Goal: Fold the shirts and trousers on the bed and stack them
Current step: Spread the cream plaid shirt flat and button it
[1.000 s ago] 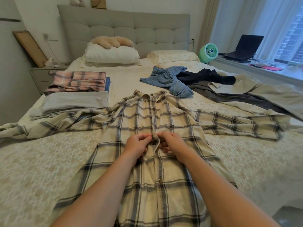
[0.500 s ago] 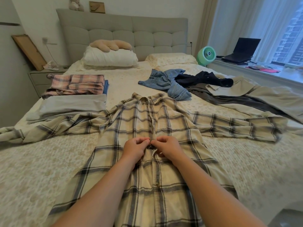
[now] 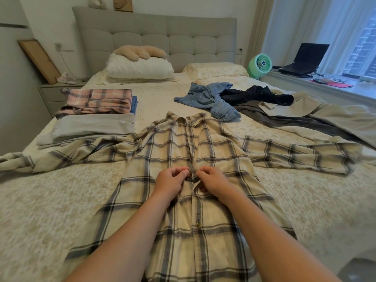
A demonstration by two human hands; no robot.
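Observation:
A cream plaid shirt (image 3: 213, 147) lies face up on the bed (image 3: 50, 210), sleeves spread left and right. My left hand (image 3: 169, 181) and my right hand (image 3: 212, 180) meet at its button placket, mid-chest, each pinching one edge of the front opening. At the back left lies a folded pink plaid garment (image 3: 97, 100) on a blue one, and in front of it a stack of folded grey pieces (image 3: 91, 127). Unfolded jeans (image 3: 207, 98), a black garment (image 3: 258, 94), dark grey trousers (image 3: 284, 119) and beige trousers (image 3: 329, 117) lie at the right.
Two pillows (image 3: 138, 66) and a padded headboard (image 3: 154, 37) stand at the far end. A nightstand (image 3: 55, 92) is at the left. By the window, a green fan (image 3: 260, 65) and a laptop (image 3: 303, 60) sit on the sill.
Both hands stay at the placket, working on the same spot; the fingers have shifted slightly. The camera has tilted a little, so the headboard top shows more.

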